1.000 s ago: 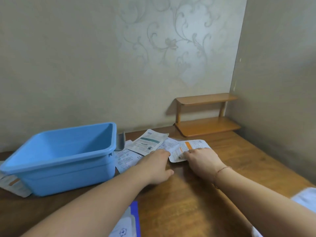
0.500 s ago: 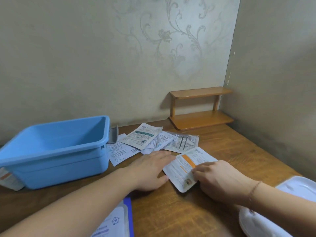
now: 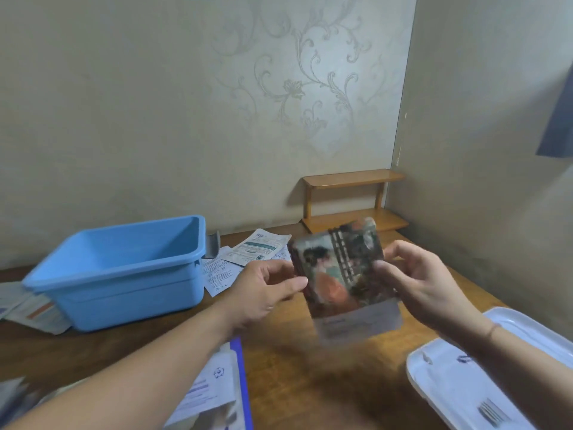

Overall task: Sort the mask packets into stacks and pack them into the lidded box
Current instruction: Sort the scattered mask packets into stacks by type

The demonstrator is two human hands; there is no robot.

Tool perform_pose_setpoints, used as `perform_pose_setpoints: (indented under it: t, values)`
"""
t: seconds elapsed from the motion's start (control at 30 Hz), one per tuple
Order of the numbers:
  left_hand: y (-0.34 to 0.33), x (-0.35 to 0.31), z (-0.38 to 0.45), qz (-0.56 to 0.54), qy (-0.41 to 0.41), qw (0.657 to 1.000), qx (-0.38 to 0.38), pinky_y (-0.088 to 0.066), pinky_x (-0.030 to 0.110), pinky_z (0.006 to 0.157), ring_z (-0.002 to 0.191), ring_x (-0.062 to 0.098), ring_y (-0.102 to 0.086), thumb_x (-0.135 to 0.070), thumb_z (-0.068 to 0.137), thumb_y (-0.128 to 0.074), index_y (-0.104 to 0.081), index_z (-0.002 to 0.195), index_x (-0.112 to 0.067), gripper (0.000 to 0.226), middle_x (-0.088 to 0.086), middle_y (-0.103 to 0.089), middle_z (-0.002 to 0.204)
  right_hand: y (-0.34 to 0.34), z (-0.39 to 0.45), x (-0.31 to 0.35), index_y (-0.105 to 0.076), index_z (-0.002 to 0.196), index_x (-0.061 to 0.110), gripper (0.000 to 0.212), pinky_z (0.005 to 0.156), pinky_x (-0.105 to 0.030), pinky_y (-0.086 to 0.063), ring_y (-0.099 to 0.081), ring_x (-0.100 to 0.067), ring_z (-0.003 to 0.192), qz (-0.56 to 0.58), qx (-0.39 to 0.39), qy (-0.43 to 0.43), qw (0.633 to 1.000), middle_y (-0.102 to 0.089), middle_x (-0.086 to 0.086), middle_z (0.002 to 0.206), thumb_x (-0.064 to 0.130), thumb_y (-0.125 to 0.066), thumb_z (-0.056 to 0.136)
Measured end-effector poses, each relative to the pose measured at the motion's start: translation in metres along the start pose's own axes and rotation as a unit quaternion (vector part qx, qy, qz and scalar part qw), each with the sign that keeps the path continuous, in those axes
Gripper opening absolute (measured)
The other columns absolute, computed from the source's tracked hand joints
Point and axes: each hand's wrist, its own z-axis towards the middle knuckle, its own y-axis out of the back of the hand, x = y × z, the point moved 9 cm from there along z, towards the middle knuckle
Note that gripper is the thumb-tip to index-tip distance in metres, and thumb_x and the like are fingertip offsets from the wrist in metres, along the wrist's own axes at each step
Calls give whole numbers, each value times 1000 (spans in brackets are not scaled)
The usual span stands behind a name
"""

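Packet [image 3: 339,274] held upright in the air above the middle of the table [image 3: 310,383], printed face toward the camera, image blurred. Right hand [image 3: 424,290] pinches its right edge, thumb on the front, fingers curled behind. Left hand [image 3: 263,293] is at its left edge, thumb tip touching the lower left side, fingers loosely curled; whether they clamp the packet cannot be told. Packet thus sits between the two hands, its lower part hanging below both. Blue box [image 3: 124,271] stands open near the table's left edge. Loose packets [image 3: 248,256] lie flat just right of the box, toward the far edge. White lid [image 3: 483,377] lies at the near right corner.
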Motion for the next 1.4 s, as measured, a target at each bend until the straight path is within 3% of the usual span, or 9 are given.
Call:
perform_pose_setpoints:
  t: [0.17,0.33,0.43,0.63,0.77,0.9,1.0,1.3,1.4]
  values:
    - [-5,1,-24,-153,71,986,13,-58,48,82,91,36,-68,-15,78,-69,-74,99,-5,23,26,-71,104,-37,-24,-5,-61,89,11,9,43,-21,-46,-60,-9,50,178,48,-155,971,-71,-3,73,15,-56,95]
    - [24,6,-52,-167,107,980,-37,-59,44,83,97,35,-67,0,90,-63,-68,110,2,22,27,-69,111,-85,-53,-3,-58,121,13,33,81,-45,-59,-72,-32,95,188,138,-202,951,-74,-13,105,13,-64,88]
    - [60,1,-66,-141,100,982,-72,-56,40,85,92,27,-69,-2,90,-65,-67,114,-2,25,20,-71,110,-110,-65,7,-56,124,13,37,77,-45,-60,-71,-35,94,201,169,-218,940,-73,-16,104,9,-64,88]
    - [144,-13,-94,-48,113,983,-134,-54,21,51,56,9,-64,0,89,-65,-68,94,-9,10,4,-68,73,-160,-85,41,-53,123,29,53,49,-35,-58,-72,-31,73,205,186,-209,938,-75,-16,95,12,-69,76]
    - [195,-10,-125,142,119,972,-142,-47,25,62,67,17,-55,-9,88,-71,-70,91,-11,3,5,-64,73,-202,-104,67,-49,125,34,54,45,-35,-54,-66,-35,56,194,208,-177,942,-74,-19,78,5,-68,83]
    - [228,8,-155,347,134,920,-124,-47,27,72,63,10,-55,-22,85,-74,-74,85,-21,2,-12,-61,57,-247,-122,80,-42,130,41,55,39,-24,-39,-51,-24,37,103,267,-130,949,-64,-17,53,11,-64,90]
    - [236,24,-168,418,157,889,-102,-53,31,79,76,12,-66,-27,83,-74,-76,87,-25,5,-6,-72,75,-271,-129,76,-35,138,37,61,41,-19,-37,-51,-16,34,23,296,-125,947,-60,-8,46,16,-65,90]
    - [233,45,-170,557,155,815,-49,-29,40,89,100,9,-48,-40,91,-62,-70,94,-35,9,-19,-64,91,-280,-133,72,-33,145,38,69,49,-9,-39,-56,1,46,-130,310,-117,934,-69,6,62,37,-68,85]
    - [229,43,-169,546,150,824,-29,-33,39,100,110,10,-51,-43,96,-54,-67,110,-33,21,-14,-65,114,-260,-135,101,-43,129,54,47,54,-13,-44,-56,7,60,-358,214,83,905,-64,26,73,63,-51,84]
